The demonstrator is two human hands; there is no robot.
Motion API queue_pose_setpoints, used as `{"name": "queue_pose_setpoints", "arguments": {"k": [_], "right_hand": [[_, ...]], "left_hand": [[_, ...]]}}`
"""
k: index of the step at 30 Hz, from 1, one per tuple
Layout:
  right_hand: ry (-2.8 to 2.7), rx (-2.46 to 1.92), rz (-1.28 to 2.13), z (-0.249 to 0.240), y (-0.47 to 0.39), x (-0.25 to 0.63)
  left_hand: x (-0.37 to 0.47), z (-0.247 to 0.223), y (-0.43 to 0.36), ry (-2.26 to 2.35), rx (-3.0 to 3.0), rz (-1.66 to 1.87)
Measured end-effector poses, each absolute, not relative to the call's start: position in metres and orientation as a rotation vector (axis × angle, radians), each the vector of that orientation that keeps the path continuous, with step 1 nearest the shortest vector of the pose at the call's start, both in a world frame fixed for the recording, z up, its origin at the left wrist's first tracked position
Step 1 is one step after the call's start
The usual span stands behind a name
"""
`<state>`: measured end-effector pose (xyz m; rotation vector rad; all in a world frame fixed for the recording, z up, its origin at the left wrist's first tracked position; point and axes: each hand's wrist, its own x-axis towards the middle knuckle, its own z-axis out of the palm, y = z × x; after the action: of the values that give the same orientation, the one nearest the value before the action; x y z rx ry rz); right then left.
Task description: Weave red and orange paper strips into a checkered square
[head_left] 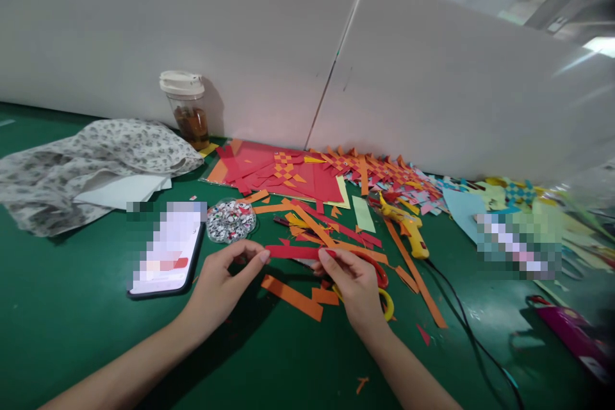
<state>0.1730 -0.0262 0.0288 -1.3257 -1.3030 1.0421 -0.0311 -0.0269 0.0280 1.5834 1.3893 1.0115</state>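
A short red paper strip (294, 252) is stretched level between my two hands, above the green table. My left hand (225, 278) pinches its left end between thumb and fingers. At the other end, my right hand (353, 282) pinches the strip the same way. Partly hidden behind my right hand are scissors (388, 304) with red and yellow handles. Orange paper strips (293, 298) lie on the table just below the red one. More orange and red strips are scattered beyond my hands.
A phone (168, 250) and a dish of small googly eyes (231, 220) lie to the left. Behind are a lidded cup (187, 109), patterned cloth (120, 147) and red paper sheets (331, 182). A yellow glue gun (406, 224) trails its cable rightward. A purple case (571, 333) sits far right.
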Motion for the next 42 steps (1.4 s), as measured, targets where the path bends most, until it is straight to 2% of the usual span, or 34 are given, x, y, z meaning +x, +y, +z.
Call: {"name": "queue_pose_setpoints", "arguments": {"k": [8, 23, 30, 34, 42], "right_hand": [[-1.262, -1.339, 1.086, 0.028, -0.026, 0.175], [-1.037, -1.089, 1.314, 0.029, -0.023, 0.178], [-1.086, -1.106, 1.316, 0.031, -0.027, 0.175], [-1.14, -1.102, 1.304, 0.029, -0.026, 0.173], [-1.379, -1.193, 1.28, 0.029, -0.032, 0.168]], "left_hand": [[-0.032, 0.027, -0.026, 1.388, 1.527, 1.007], [-0.03, 0.027, -0.027, 1.332, 1.458, 1.02], [-0.026, 0.027, -0.027, 1.084, 1.069, 1.124], [-0.021, 0.024, -0.028, 0.874, 0.837, 1.059], [-0.019, 0.026, -0.031, 0.98, 0.849, 1.003]]}}
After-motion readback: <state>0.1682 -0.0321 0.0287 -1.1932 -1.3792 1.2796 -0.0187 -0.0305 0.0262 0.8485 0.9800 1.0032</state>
